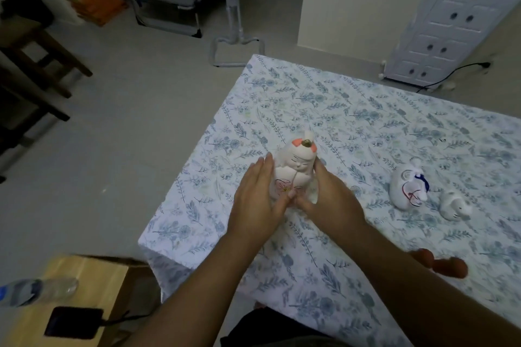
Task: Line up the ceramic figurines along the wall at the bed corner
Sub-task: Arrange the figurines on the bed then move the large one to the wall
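A white ceramic doll figurine (293, 166) with orange hair marks and a pink flower on its robe stands upright on the floral bed sheet (338, 110). My left hand (255, 197) presses its left side and my right hand (329, 197) its right side, thumbs meeting at its base. To the right lie a white figurine with blue and red markings (408, 184) and a smaller white elephant figurine (455, 205), both apart from my hands.
The bed corner (146, 245) drops to the grey floor at left. A wooden side table (84, 284) holds a plastic bottle (36, 291) and a black device (73, 322). A white cabinet (451, 22) stands at the back right; my toes (439, 263) rest on the sheet.
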The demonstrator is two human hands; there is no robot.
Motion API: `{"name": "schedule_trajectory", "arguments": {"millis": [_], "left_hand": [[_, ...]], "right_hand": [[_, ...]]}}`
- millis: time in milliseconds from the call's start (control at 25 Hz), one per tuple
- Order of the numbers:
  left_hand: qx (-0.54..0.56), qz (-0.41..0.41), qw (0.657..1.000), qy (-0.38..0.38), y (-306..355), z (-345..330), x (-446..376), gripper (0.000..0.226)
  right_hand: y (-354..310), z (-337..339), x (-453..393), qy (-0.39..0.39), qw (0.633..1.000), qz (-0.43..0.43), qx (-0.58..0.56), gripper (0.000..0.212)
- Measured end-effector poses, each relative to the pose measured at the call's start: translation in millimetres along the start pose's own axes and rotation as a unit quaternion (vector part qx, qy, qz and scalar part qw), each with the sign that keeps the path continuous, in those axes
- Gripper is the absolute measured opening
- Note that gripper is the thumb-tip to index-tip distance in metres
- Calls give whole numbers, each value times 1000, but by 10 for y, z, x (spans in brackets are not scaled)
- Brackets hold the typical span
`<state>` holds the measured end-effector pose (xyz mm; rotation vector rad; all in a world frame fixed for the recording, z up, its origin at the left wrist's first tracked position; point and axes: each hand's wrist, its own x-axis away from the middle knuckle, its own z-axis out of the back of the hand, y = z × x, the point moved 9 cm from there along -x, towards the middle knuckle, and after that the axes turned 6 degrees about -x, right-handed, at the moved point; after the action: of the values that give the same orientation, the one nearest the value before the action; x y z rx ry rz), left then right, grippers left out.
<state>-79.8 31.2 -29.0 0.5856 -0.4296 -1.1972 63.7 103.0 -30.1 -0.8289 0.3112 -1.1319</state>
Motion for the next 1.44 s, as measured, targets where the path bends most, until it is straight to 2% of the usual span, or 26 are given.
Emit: {"name": "schedule_trajectory", "arguments": {"millis": [120, 240, 360, 520, 720, 800, 920, 1080, 1200, 1360, 1440], "left_hand": [[88, -4, 996, -30, -58, -146, -157, 76], [137, -6, 990, -13, -67, -136, -160, 71], [165, -39, 985, -9, 191, -92, -125, 72], [231, -87, 968, -50, 959, -213, -83, 73], [278, -148, 942, -115, 2337, -754, -41, 61], [289, -172, 930, -150, 2928, -1145, -15, 55], [303, -195, 910, -205, 3749, -1840, -4, 50], [318, -167, 902, -240, 4746, -2972, -171, 33], [302, -144, 902, -274, 5436, -3966, -394, 34], [298, -131, 888, -326, 6199, -5037, -606, 36], [292, -126, 887, -334, 6427, -5353, -724, 36]], "right_hand": [[0, -33, -33, 5, 997, -28, -73, 62], [25, 33, 13, 16, 990, -35, -134, 60], [84, 289, 188, 41, 976, -32, -212, 66], [299, 980, 574, 114, 961, -28, -252, 71], [982, 2051, 1147, 223, 922, -35, -315, 73], [1418, 2495, 1353, 265, 910, -38, -316, 76], [2150, 3119, 1575, 292, 899, -43, -325, 71], [3423, 3996, 1736, 332, 884, -89, -318, 81], [4312, 4546, 1747, 384, 858, -123, -318, 86], [5165, 5047, 1710, 472, 815, -139, -305, 60], [5451, 5201, 1644, 500, 799, -134, -306, 50]]}}
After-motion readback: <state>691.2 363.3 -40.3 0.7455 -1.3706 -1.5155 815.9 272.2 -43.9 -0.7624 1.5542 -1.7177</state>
